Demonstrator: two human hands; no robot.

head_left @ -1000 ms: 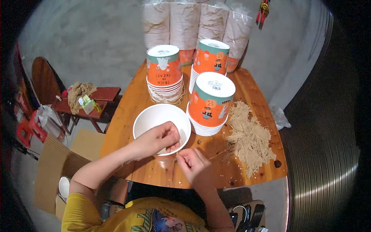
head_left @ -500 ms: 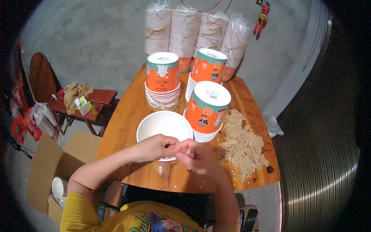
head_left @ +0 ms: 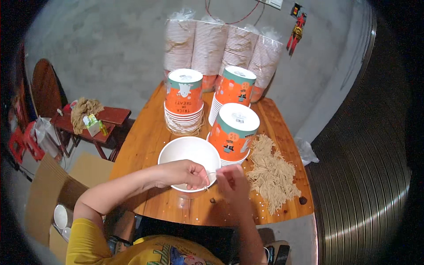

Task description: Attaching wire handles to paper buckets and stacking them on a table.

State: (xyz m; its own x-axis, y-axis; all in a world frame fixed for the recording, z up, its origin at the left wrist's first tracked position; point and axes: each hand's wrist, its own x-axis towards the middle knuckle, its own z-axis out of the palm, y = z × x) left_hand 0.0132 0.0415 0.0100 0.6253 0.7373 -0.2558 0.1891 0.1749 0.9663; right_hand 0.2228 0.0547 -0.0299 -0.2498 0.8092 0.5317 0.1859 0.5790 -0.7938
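Pinches a thin pale strand (head_left: 207,188) narrowly in left hand (head_left: 189,174), thumb to finger, low centre of frame, at near-right rim of white bowl (head_left: 183,152); holds right hand (head_left: 232,181) up just beside, fingers curled but blurred, can't tell if gripping strand's other end. Prob. at fingertip stage, drawing or looping strand approx. over bowl rim; next move prob. calls for a sure pinch w/ both hands, then a gentle, even pull w/out tipping bowl, which rests open side up on wooden table (head_left: 152,205). See also, lower left, open cardboard box (head_left: 46,190) w/ white bowls in it. Find tan cord heap (head_left: 274,174) right of centre, w/in reach of right hand. Just behind bowl, note upturned orange tub stack (head_left: 232,137); farther back, left of centre, another orange stack (head_left: 184,101) w/ cord loops (head_left: 185,131) round lower rims, plus a third orange stack (head_left: 236,86) upper centre. Farthest, along grey wall, spot tall bagged stacks (head_left: 207,48), incl. bands of cord inside
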